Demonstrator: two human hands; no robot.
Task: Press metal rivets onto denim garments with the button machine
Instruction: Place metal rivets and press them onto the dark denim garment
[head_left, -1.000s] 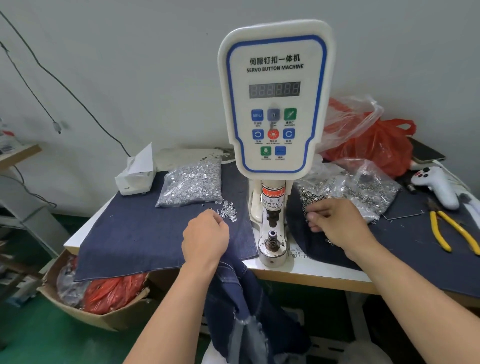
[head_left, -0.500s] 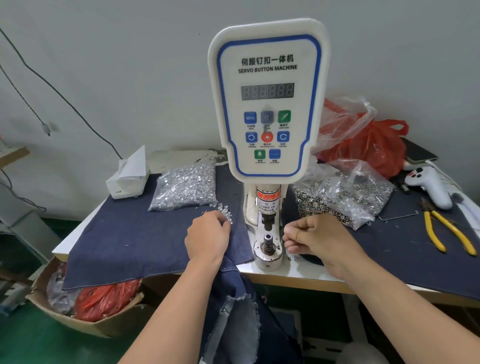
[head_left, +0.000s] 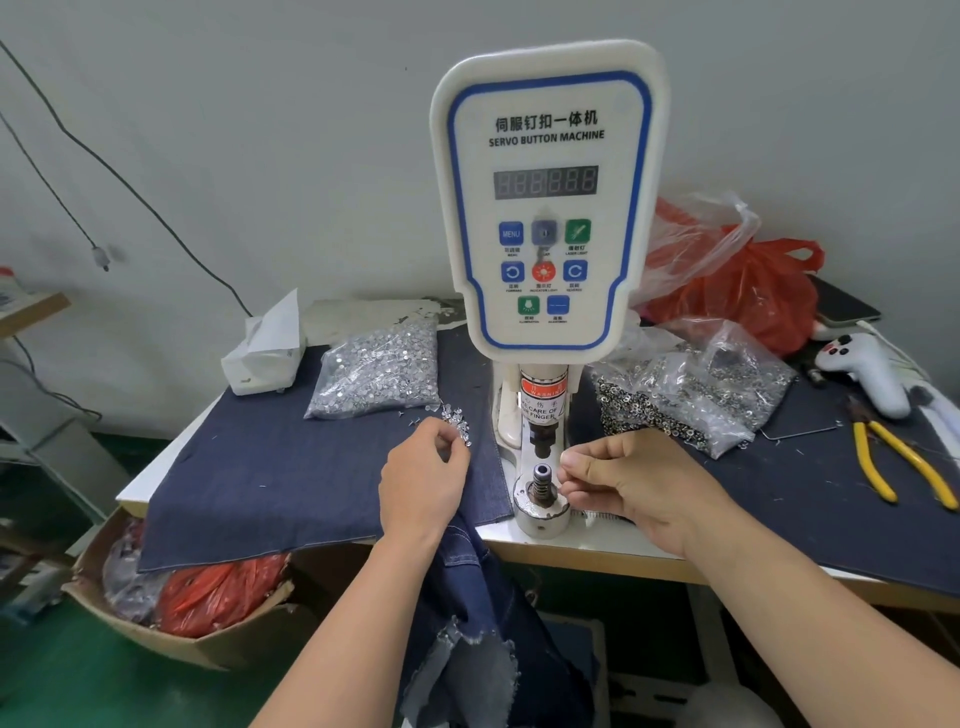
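Note:
The white servo button machine (head_left: 545, 197) stands mid-table, its lower die post (head_left: 540, 480) on a round base. My right hand (head_left: 639, 483) is beside the post, thumb and fingers pinched together at its right side; what they hold is too small to make out. My left hand (head_left: 423, 478) rests on the denim sheet (head_left: 291, 467), its fingertips curled at a small heap of loose silver rivets (head_left: 456, 422). A denim garment (head_left: 483, 623) hangs from under that hand over the table edge.
A clear bag of silver rivets (head_left: 376, 371) lies back left, a bag of ring-shaped parts (head_left: 691, 389) right of the machine. Yellow pliers (head_left: 904, 462), a white controller (head_left: 862, 371), red plastic bags (head_left: 743, 286), a tissue box (head_left: 262, 353). A cardboard box (head_left: 171, 597) sits below left.
My right hand has come from the bag of ring parts leftward to the die post, fingers pinched. My left hand stays at the loose rivets.

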